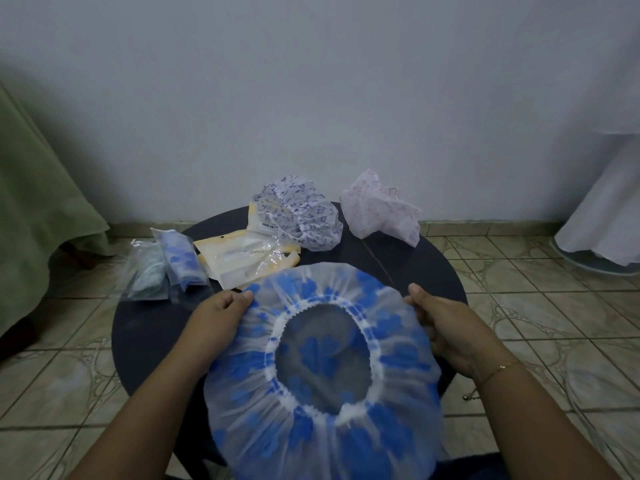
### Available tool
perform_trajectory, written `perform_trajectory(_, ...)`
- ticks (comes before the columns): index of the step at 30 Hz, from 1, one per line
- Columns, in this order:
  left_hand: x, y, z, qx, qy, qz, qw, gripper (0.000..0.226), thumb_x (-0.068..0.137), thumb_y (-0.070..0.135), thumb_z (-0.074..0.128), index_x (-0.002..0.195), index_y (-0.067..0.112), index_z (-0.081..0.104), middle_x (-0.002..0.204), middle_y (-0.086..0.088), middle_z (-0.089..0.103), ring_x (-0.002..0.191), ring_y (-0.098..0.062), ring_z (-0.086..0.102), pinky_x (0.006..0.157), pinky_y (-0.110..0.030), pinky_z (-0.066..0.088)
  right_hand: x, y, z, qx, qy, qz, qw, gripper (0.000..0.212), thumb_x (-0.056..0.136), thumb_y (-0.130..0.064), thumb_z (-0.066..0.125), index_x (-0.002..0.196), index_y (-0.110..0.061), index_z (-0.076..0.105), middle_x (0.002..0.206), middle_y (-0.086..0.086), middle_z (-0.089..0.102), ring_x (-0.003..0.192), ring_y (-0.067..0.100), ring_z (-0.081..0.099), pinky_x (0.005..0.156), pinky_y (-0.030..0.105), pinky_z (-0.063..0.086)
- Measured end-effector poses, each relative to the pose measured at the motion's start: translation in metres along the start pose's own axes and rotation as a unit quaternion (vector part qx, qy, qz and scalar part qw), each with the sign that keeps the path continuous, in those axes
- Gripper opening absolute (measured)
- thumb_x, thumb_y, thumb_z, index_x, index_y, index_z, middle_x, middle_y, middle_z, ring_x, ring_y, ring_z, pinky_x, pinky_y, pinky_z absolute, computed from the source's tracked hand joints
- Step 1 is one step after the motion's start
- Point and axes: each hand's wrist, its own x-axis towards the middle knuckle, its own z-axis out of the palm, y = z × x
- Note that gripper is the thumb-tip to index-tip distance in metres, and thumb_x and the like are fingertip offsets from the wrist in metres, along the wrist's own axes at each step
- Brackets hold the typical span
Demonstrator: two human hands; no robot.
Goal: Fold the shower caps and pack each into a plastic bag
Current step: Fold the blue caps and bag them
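Nearest, the left hand (221, 315) and right hand (440, 320) are pinching opposite edges of a blue-patterned shower cap (322, 368), stretching it open over the round dark table's (145, 341) near edge. Packed bags (169, 265) are lying at the left edge, with a purple-patterned cap (304, 213) and a pink cap (377, 209) sitting at the far edge.

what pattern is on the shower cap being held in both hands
Blue heart-like shapes on translucent white plastic, with a white elastic band; the shower cap shows in the head view.

Low in the frame, the left hand (221, 315) and right hand (440, 318) pinched opposite edges of a blue-patterned shower cap (322, 368), opening upward, over a round dark table (145, 341). Packed bags (173, 263) lay left of centre.
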Motion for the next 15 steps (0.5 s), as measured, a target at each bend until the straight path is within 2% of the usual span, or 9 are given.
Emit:
perform_trajectory(2,0.002,-0.002,-0.004,0.039,0.027,-0.006,0.999,0.030,0.094,0.033,0.053,0.084,0.006,0.063,0.088,-0.015,0.068,0.081,-0.026,0.062,0.079,-0.041,0.048,-0.003,-0.002,-0.006,-0.020,-0.017,0.021,0.999,0.043,0.087,-0.048,0.057,0.096,-0.007,0.067,0.082,0.009,0.066,0.070,0.025,0.061,0.062,0.034,0.050)
perform_trajectory(5,0.003,-0.003,-0.005,0.040,0.016,-0.024,0.999,0.011,0.092,0.012,0.050,0.090,0.015,0.060,0.086,-0.007,0.066,0.082,-0.026,0.063,0.084,-0.044,0.049,-0.006,-0.004,-0.012,-0.061,-0.028,0.030,0.997,0.046,0.085,-0.052,0.056,0.095,-0.009,0.068,0.086,0.012,0.072,0.079,0.029,0.067,0.070,0.038,0.054)
perform_trajectory(7,0.000,-0.001,-0.007,-0.003,-0.036,-0.045,0.998,0.026,0.088,0.000,0.046,0.101,0.019,0.056,0.090,-0.006,0.067,0.082,-0.028,0.066,0.082,-0.048,0.054,-0.007,-0.003,-0.012,-0.077,-0.020,0.020,0.997,0.042,0.085,-0.048,0.060,0.094,-0.009,0.071,0.091,0.014,0.073,0.086,0.031,0.068,0.073,0.038,0.055)
perform_trajectory(9,-0.004,0.001,-0.011,-0.004,-0.101,-0.045,0.994,0.042,0.086,-0.003,0.049,0.116,0.026,0.049,0.103,-0.001,0.064,0.089,-0.028,0.066,0.080,-0.049,0.055,-0.007,-0.001,-0.009,-0.079,-0.004,0.005,0.997,0.034,0.084,-0.037,0.065,0.094,-0.005,0.072,0.091,0.015,0.073,0.084,0.029,0.069,0.070,0.036,0.056)
perform_trajectory(12,-0.011,0.006,-0.021,0.065,-0.187,-0.010,0.980,0.075,0.082,-0.002,0.057,0.141,0.033,0.028,0.126,0.013,0.043,0.101,-0.007,0.056,0.077,-0.023,0.050,-0.004,0.003,-0.009,-0.075,0.007,-0.022,0.997,0.020,0.083,-0.021,0.068,0.091,-0.002,0.072,0.089,0.016,0.073,0.086,0.031,0.070,0.083,0.044,0.055)
perform_trajectory(13,-0.013,0.008,-0.022,0.082,-0.208,-0.001,0.975,0.082,0.078,0.002,0.061,0.144,0.035,0.024,0.130,0.014,0.039,0.105,-0.003,0.052,0.080,-0.021,0.048,-0.004,0.004,-0.009,-0.078,0.007,-0.029,0.996,0.016,0.083,-0.017,0.069,0.090,-0.003,0.073,0.088,0.016,0.074,0.087,0.031,0.070,0.087,0.046,0.054)
perform_trajectory(14,-0.014,0.008,-0.023,0.078,-0.222,-0.002,0.972,0.082,0.074,0.006,0.062,0.143,0.035,0.027,0.130,0.013,0.041,0.106,-0.002,0.052,0.083,-0.022,0.047,-0.003,0.004,-0.009,-0.079,0.006,-0.034,0.996,0.013,0.082,-0.014,0.069,0.089,-0.004,0.073,0.087,0.015,0.074,0.087,0.032,0.070,0.087,0.046,0.054)
perform_trajectory(15,-0.017,0.010,-0.022,0.047,-0.226,-0.004,0.973,0.071,0.076,0.007,0.062,0.138,0.032,0.036,0.128,0.011,0.047,0.105,-0.003,0.054,0.085,-0.024,0.048,-0.003,0.003,-0.009,-0.077,0.003,-0.037,0.996,0.012,0.082,-0.012,0.069,0.090,-0.004,0.072,0.087,0.015,0.074,0.087,0.032,0.069,0.087,0.045,0.054)
